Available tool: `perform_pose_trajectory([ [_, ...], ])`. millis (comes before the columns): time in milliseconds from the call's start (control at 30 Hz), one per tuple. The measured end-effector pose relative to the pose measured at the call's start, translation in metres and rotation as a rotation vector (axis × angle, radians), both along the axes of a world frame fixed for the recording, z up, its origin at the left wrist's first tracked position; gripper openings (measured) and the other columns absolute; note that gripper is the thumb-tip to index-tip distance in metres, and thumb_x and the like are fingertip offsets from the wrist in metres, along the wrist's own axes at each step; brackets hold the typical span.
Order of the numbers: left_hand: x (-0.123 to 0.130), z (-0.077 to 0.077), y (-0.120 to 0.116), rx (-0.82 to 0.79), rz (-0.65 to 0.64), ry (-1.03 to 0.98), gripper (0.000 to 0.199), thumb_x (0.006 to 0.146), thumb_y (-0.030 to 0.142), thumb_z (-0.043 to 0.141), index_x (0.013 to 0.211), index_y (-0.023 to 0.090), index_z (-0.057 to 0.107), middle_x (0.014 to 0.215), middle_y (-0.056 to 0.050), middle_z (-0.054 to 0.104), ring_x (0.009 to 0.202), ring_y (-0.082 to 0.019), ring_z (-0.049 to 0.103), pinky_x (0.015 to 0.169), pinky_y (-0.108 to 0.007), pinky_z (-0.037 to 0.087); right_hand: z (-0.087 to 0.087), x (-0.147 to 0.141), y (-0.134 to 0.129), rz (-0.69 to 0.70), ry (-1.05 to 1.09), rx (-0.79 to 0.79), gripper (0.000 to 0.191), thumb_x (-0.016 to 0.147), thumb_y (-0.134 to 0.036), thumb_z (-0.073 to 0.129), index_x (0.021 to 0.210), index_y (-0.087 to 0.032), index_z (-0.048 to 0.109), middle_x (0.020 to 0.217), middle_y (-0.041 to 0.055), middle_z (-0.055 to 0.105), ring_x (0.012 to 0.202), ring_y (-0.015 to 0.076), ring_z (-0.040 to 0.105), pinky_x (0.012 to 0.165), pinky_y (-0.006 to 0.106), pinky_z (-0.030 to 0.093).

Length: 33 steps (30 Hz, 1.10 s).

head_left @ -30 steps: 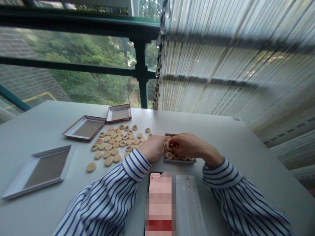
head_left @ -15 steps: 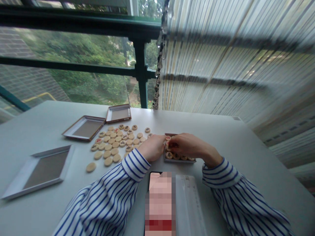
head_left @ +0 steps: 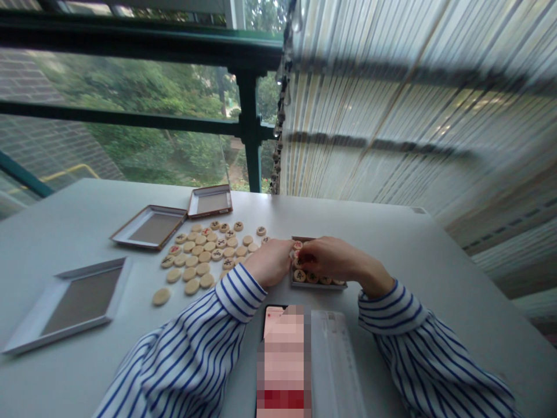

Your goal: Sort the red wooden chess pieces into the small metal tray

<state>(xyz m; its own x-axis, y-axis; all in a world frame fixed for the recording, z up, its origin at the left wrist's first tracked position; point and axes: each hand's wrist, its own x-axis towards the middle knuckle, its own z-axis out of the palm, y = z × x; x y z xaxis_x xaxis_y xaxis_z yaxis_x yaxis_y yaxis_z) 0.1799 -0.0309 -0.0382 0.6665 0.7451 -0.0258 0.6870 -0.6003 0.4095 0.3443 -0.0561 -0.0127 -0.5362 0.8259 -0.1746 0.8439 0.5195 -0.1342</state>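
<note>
Round wooden pieces with red or black characters fill rows of a small box. My right hand is over the box, its fingers bent down onto the pieces; whatever its fingertips hold is hidden. At the box's left side is my left hand, its fingers closed near the rim and mostly hidden behind the hand. Many more loose wooden pieces lie on the white table to the left, some blank side up, several showing characters.
Three open trays stand at the left: a white one, a brown-edged one and a smaller one. A phone and a clear plastic case lie in front. Behind are a window and a string curtain.
</note>
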Motion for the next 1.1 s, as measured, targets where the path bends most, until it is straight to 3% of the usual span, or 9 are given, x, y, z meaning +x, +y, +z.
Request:
perform_pose_trajectory([
  [867, 0.0, 0.003, -0.001, -0.012, 0.013, 0.02, 0.03, 0.077, 0.014, 0.042, 0.102, 0.016, 0.059, 0.089, -0.009, 0.067, 0.085, -0.02, 0.061, 0.072, -0.027, 0.043, 0.003, -0.001, -0.001, -0.005, -0.006, -0.001, 0.017, 0.077, -0.023, 0.047, 0.086, -0.02, 0.062, 0.085, 0.0049, 0.066, 0.072, 0.015, 0.058, 0.059, 0.023, 0.033],
  [1100, -0.002, 0.007, 0.0, -0.007, 0.021, 0.052, 0.033, 0.079, 0.016, 0.042, 0.109, 0.016, 0.055, 0.094, -0.009, 0.066, 0.088, -0.019, 0.06, 0.074, -0.027, 0.043, 0.009, 0.012, -0.001, -0.067, -0.015, 0.044, 0.022, 0.081, -0.031, 0.045, 0.085, -0.021, 0.064, 0.074, 0.0029, 0.065, 0.063, 0.013, 0.055, 0.053, 0.024, 0.028],
])
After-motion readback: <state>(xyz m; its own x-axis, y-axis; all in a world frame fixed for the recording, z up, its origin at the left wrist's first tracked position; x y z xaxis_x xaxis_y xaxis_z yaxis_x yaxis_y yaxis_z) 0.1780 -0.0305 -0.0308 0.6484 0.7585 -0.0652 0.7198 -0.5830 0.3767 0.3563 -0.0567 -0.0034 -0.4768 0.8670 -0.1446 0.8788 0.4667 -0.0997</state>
